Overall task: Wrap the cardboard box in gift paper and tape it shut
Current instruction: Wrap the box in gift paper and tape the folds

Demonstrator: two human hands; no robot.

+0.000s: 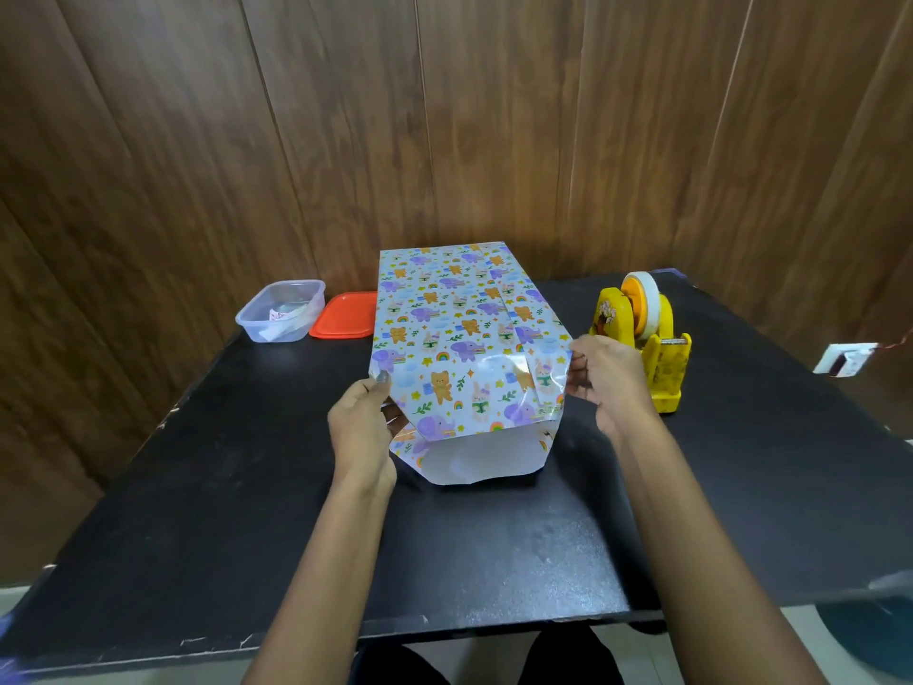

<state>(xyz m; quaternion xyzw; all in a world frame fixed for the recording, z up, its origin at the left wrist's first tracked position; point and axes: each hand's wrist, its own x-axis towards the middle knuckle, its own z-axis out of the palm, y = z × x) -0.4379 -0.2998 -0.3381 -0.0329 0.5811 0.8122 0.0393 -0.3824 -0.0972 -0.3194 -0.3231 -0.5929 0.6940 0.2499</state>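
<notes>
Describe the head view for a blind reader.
A left hand and right hand pinch the gift paper at a box's near end on a black table. A yellow tape dispenser stands right of it, a clear tub and orange lid left.

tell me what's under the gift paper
The gift paper covers a boxy shape fully, so no cardboard is visible; at the open near end only its white underside shows.

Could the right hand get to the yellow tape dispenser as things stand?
Probably yes: the tape dispenser stands just beyond the right hand, nothing between; the hand must first release the gift paper it pinches.
</notes>
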